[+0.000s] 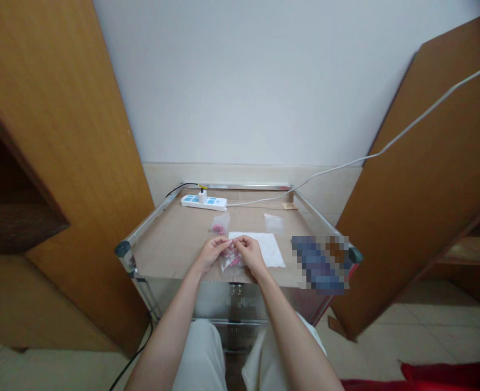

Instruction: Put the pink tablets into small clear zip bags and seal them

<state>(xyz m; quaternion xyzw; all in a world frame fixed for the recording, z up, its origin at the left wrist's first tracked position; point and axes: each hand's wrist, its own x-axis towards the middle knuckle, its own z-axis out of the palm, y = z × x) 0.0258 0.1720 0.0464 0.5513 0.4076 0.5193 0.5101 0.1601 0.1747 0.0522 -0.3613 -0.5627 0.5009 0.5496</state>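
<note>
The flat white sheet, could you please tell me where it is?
In the head view, the flat white sheet lies just right of centre on the brown tabletop, partly hidden by the right hand.

Forearms (174,323) bare; trousers (201,355) off-white, plain, loose-fitting.

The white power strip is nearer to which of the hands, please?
Left. The left hand is on the near side of the power strip; the right hand is also on that side, but farther right.
</note>
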